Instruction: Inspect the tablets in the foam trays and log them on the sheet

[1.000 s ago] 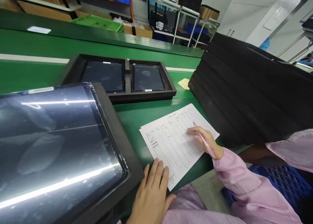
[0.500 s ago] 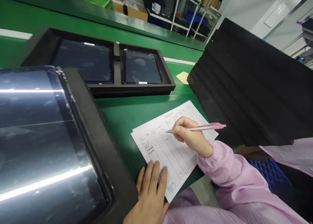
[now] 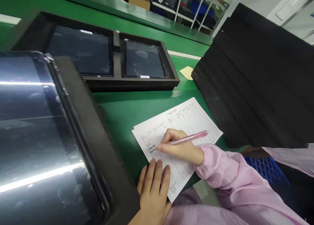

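Note:
A pink pen [image 3: 188, 138] is gripped in my right hand [image 3: 180, 148], over the left part of a printed form [image 3: 193, 120]. The fingers hide the pen's tip, so I cannot tell whether it touches the paper. This form is a table of ruled rows with some handwriting, and another sheet's edge shows beneath it. Flat on its lower left edge lies my left hand [image 3: 155, 189], fingers stretched out and holding nothing.
To the left, a large dark screen panel [image 3: 36, 130] rests in black foam. Behind it, a black foam tray [image 3: 134, 84] holds two screens. Stacked black foam trays [image 3: 260, 81] stand right, beside a yellow note [image 3: 187, 72]. A blue crate [image 3: 265, 169] sits below the green table [image 3: 117, 107].
My right hand has moved left and slightly down across the form with the pen. My left hand stays on the paper. The view has shifted slightly.

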The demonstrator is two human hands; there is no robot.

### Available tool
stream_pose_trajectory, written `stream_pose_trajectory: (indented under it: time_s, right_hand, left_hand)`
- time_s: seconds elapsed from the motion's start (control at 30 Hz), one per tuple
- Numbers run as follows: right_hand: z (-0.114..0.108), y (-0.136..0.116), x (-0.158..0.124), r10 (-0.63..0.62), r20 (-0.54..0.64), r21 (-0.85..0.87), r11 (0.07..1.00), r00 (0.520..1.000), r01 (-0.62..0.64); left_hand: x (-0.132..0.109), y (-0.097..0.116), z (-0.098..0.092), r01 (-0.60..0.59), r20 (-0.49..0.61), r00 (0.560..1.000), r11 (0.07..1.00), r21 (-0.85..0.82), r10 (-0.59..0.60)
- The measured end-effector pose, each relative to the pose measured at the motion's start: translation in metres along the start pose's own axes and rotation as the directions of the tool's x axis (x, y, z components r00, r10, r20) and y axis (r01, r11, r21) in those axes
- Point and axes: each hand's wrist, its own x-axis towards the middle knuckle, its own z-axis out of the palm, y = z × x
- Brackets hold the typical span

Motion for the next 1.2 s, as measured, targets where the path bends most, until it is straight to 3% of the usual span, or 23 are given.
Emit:
stream_pose_trajectory:
  time_s: [0.17, 0.37, 0.87, 1.2]
  right_hand:
    - [0.01, 0.009, -0.003, -0.109, 0.03, -0.259, 0.959, 0.994, 0.113]
    - [0.013, 0.009, -0.004, -0.163, 0.077, -0.391, 0.903, 0.984, 0.18]
    - [0.014, 0.014, -0.003, -0.293, 0.102, -0.38, 0.872, 0.951, 0.309]
    - [0.015, 0.014, -0.002, -0.258, 0.116, -0.418, 0.863, 0.959, 0.283]
  left_hand:
    - [0.002, 0.0, -0.002, 0.021, 0.034, 0.999, 1.0, -0.007, -0.02]
    - [0.001, 0.0, -0.003, 0.028, 0.081, 0.996, 0.999, -0.014, -0.027]
    - [0.003, 0.003, -0.01, 0.054, 0.12, 0.991, 0.999, -0.005, -0.053]
    - [0.004, 0.003, -0.011, 0.036, 0.1, 0.994, 0.999, 0.011, -0.037]
